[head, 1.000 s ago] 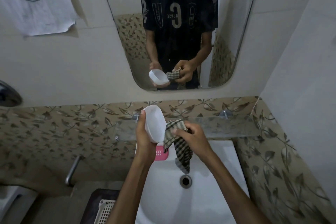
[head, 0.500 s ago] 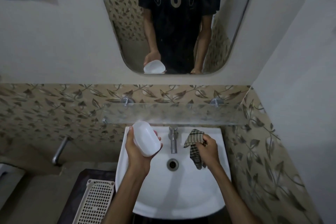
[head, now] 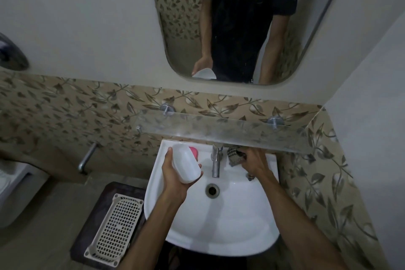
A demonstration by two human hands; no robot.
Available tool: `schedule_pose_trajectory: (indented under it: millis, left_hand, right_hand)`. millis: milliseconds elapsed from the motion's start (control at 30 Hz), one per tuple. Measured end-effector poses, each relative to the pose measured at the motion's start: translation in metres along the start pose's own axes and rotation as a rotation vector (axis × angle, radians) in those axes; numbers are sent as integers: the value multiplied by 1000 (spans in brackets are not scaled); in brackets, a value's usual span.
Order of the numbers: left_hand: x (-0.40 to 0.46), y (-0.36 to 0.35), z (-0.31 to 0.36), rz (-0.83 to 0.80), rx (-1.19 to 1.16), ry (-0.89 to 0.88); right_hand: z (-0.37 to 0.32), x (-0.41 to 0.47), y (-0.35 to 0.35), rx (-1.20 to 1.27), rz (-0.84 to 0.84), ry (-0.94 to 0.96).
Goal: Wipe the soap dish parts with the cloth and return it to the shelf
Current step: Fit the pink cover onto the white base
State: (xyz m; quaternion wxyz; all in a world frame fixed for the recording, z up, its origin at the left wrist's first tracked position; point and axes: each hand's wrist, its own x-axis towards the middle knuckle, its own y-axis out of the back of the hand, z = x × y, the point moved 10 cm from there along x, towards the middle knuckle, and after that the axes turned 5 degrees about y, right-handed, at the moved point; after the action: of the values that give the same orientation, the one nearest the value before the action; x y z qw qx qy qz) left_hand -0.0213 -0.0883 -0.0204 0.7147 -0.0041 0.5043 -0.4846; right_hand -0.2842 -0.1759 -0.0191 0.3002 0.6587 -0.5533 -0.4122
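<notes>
Left hand (head: pixel 175 173): fingers wrapped round the long edges of the white soap dish shell (head: pixel 186 165), held above the basin's left rear; judged light, rigid, smooth plastic, likely slippery if wet, best gripped across its width. Right hand (head: pixel 255 163): fingers closed on the checked cloth (head: pixel 234 155), soft and bunched, at the basin's right rear ledge; contact there possibly made, view dim. Pink part (head: pixel 194 151) behind shell. Glass shelf (head: pixel 219 130) bare above tap (head: pixel 215 163); white sink (head: pixel 230 226); narrow tiled corner.
</notes>
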Motion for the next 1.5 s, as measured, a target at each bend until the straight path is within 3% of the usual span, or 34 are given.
schedule_pose_trajectory:
  millis: [200, 333, 500, 733, 900, 1100, 1200, 1333, 1400, 1500]
  left_hand:
    - [2, 14, 8, 25, -23, -12]
    - [6, 29, 15, 44, -32, 5]
    - [13, 51, 25, 49, 18, 25]
    - [20, 68, 45, 59, 45, 30]
    - [28, 79, 45, 48, 54, 69]
    - [39, 98, 54, 61, 69, 69]
    - [42, 101, 61, 23, 44, 85]
    - [45, 104, 71, 30, 46, 61]
    - [45, 100, 71, 12, 34, 76]
    - [48, 89, 73, -13, 22, 86]
  right_hand:
    - [30, -21, 2, 203, 370, -307]
    - [-11, -48, -32, 358, 471, -187]
    - [-108, -30, -88, 347, 234, 84]
    - [-181, 42, -137, -61, -183, 194]
    - [-189, 69, -165, -310, -289, 211]
    - [-187, 74, -167, -375, -232, 133]
    - [-176, 69, -158, -67, -176, -50]
    - [-173, 40, -160, 806, -151, -288]
    - [-187, 24, -156, 966, -200, -237]
    - [-212, 6, -140, 1019, -231, -127]
